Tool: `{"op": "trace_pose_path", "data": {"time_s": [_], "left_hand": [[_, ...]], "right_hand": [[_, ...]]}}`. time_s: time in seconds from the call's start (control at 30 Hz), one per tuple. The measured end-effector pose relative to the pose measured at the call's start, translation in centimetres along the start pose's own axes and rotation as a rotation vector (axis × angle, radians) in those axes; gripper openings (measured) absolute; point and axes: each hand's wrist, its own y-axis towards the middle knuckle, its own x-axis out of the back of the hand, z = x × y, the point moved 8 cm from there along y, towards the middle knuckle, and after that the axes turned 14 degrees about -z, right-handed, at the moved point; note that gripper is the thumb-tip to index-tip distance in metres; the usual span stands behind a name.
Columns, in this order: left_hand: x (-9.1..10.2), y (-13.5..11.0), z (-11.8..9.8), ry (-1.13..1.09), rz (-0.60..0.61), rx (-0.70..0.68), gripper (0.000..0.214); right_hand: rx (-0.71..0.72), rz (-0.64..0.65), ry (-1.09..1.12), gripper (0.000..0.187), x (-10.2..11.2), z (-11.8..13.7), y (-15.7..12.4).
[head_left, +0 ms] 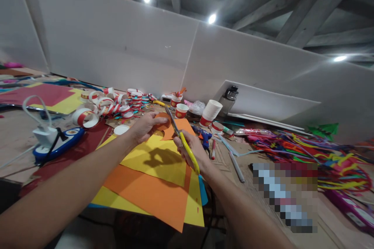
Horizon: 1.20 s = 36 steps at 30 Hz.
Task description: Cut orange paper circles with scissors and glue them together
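Observation:
My left hand (145,126) is closed on a small piece of orange paper (163,121), pinching it by its left side. In my right hand (194,148) is a pair of scissors (188,148) with yellow handles, their blades pointing up and away beside the orange piece. Whether the blades touch the paper I cannot tell. Under both hands lie a yellow sheet (172,155) and an orange sheet (149,190), stacked at an angle, with the shadow of my hands on the yellow one. Another orange sheet (182,126) with a cut edge lies just behind.
Beyond my hands are a paper cup (181,111), a stack of cups (210,113) and a dark bottle (229,101). A blue glue gun (204,135) lies to the right, near colourful pipe cleaners (321,151). Cut cup rings (86,117) and a blue power strip (60,144) are at left.

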Motion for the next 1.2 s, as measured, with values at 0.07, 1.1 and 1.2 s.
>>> {"op": "trace_pose_path", "data": {"time_s": [0.07, 1.1, 1.2], "left_hand": [[-0.1, 0.0, 0.2, -0.010, -0.006, 0.008, 0.021], [0.0, 0.3, 4.2, 0.208, -0.014, -0.019, 0.035], [0.1, 0.5, 4.3, 0.205, -0.016, -0.001, 0.036]], "right_hand": [[-0.005, -0.029, 0.004, 0.029, 0.1, -0.1, 0.1], [0.018, -0.350, 0.230, 0.039, 2.1, -1.3, 1.3], [0.011, -0.395, 0.235, 0.039, 2.5, -1.2, 1.4]]}}
